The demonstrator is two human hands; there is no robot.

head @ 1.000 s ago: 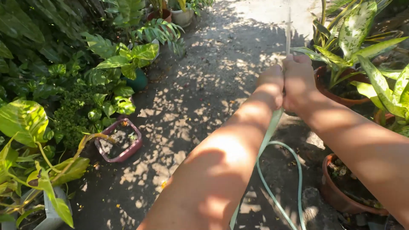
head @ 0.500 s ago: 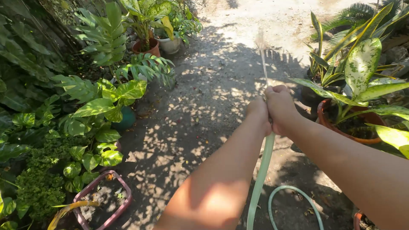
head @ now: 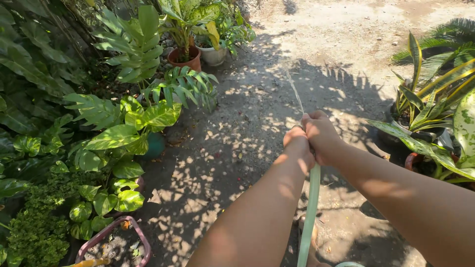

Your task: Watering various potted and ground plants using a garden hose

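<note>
Where the arms meet: both hands close together at mid-frame, over a dirt path (head: pixel 257 123) dappled with leaf shadow.
Left hand (head: pixel 298 144): curled into a fist around the hose (head: pixel 310 207), just below the right hand and touching it.
Right hand (head: pixel 320 136): fingers wrapped tight on the hose end, thumb side up; nothing else in it.
Hose: pale green, runs up from the bottom edge between the forearms into both fists; a loop of it shows at the bottom edge.
Water jet (head: pixel 295 91): thin stream leaves the top of the right hand, angled up and slightly left, over the path.
Left side: bank of leafy plants, with a big variegated leaf plant (head: pixel 143 118) nearest the path.
Far left pots: terracotta pot (head: pixel 184 58) and white pot (head: pixel 213 55) side by side at the path's edge.
Near left: pink rectangular planter (head: pixel 111 240), soil inside.
Right side: striped sword-leaf plant (head: pixel 425 99), and a spotted leaf (head: pixel 465 126) at the frame edge.
</note>
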